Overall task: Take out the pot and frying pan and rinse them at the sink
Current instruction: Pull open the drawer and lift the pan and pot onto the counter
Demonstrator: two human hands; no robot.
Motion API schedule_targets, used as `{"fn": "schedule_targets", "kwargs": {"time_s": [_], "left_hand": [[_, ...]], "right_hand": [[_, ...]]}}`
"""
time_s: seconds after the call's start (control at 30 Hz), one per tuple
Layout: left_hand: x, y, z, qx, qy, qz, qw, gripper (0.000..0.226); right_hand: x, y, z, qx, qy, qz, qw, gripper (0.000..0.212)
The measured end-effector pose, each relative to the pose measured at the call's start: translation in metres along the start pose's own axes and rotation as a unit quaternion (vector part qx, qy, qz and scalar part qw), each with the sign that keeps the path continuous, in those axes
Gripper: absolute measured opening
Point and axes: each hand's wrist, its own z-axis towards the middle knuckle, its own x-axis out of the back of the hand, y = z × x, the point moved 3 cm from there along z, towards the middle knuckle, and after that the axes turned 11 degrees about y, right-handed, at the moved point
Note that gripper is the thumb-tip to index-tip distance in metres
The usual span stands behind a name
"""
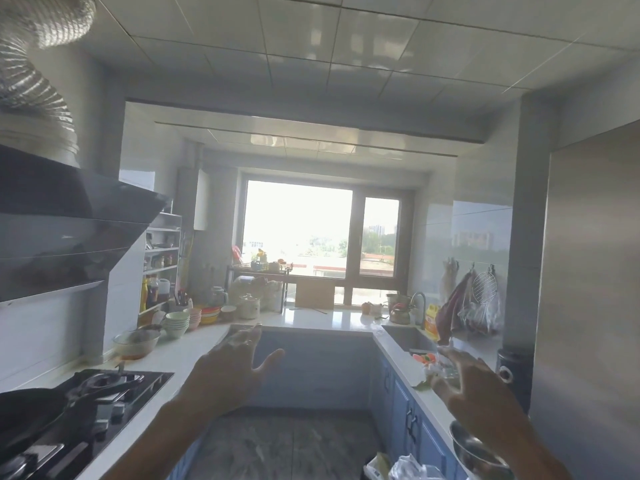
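A black frying pan (31,407) rests on the gas stove (114,393) at the lower left, its handle pointing right over a burner. The steel sink (410,337) is set in the right-hand counter, with a curved faucet (419,301) behind it. My left hand (235,365) is raised in the middle of the aisle, fingers spread, holding nothing. My right hand (471,382) hovers over the right counter near the sink's near end, fingers apart and empty. No pot is clearly in view.
A glass bowl (136,342) and stacked bowls (177,323) stand on the left counter. A steel bowl (474,452) and plastic bags (412,467) lie at the lower right. Blue cabinets (405,410) line the aisle. An oil bottle (431,322) stands beside the sink.
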Motion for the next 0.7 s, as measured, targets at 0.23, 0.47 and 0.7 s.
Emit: {"fn": "schedule_targets", "kwargs": {"time_s": [0.23, 0.47, 0.7], "left_hand": [[-0.116, -0.041, 0.106, 0.02, -0.041, -0.011, 0.999, 0.074], [-0.216, -0.095, 0.259, 0.017, -0.024, 0.018, 0.999, 0.081], [-0.32, -0.12, 0.411, 0.0, -0.003, -0.03, 1.0, 0.071]], "right_hand": [[-0.12, 0.022, 0.089, -0.009, -0.008, -0.01, 1.0, 0.056], [-0.242, 0.014, 0.244, -0.04, 0.013, -0.018, 0.999, 0.053], [-0.356, 0.025, 0.382, -0.044, 0.023, 0.01, 0.999, 0.046]]}}
